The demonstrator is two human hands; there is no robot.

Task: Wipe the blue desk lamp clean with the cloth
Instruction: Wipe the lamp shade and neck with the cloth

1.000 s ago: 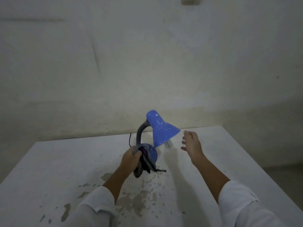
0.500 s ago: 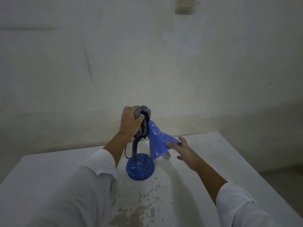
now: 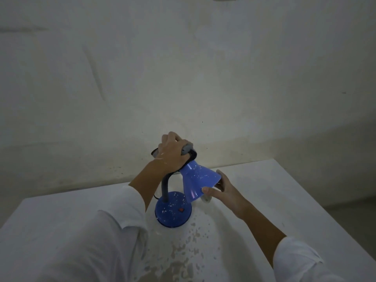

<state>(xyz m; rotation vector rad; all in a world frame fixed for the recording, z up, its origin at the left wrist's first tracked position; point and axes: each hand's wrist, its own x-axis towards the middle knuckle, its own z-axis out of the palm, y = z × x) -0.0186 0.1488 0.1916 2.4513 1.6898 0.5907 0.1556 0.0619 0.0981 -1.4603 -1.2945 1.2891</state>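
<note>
The blue desk lamp stands on the white table (image 3: 284, 200), its round speckled base (image 3: 173, 212) with a red switch in front of me. Its cone shade (image 3: 197, 180) carries white specks and tilts down to the right. A grey bendy neck (image 3: 164, 190) joins base and shade. My left hand (image 3: 172, 152) is shut on the dark grey cloth (image 3: 189, 152), pressed on the narrow top of the shade. My right hand (image 3: 223, 192) grips the shade's rim, thumb on the outside and fingers behind it. The bulb (image 3: 207, 198) peeks out below.
The table's top has worn, flaking patches (image 3: 183, 257) in front of the lamp base. A pale wall (image 3: 183, 78) rises right behind the table, and a thin black cord (image 3: 155, 197) trails off behind the base. The table's right edge drops to the floor (image 3: 350, 208).
My left hand carried the cloth from the lamp's base up to the top of the shade. My right hand moved in from the open air and took hold of the shade's rim.
</note>
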